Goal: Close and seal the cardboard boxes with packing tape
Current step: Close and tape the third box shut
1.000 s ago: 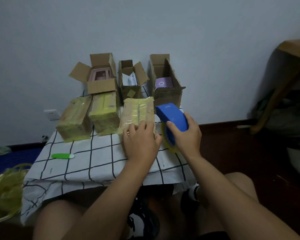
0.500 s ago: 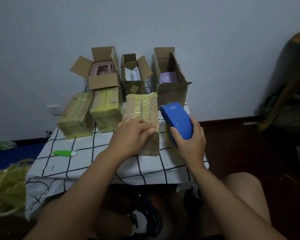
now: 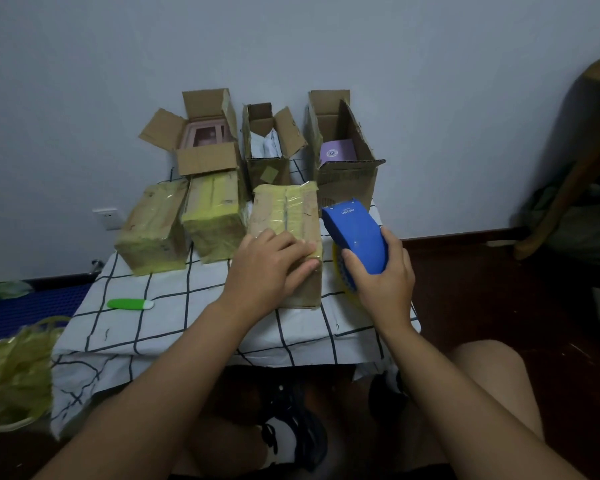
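Taped box long axis running away from the person, left hand pressing flat on its near end, right hand gripping blue tape dispenser, nose pointing away

Blue plastic tape dispenser; yellowish tape over three closed brown cardboard boxes; white bench cloth with black grid lines; green-and-white pen-like stick; pale grey-blue wall.

The scene is dimly and evenly lit, with a bluish cast. Soft shadows are seen; no glare. Edges are bent by wide-angle distortion, and detail is slightly softened.
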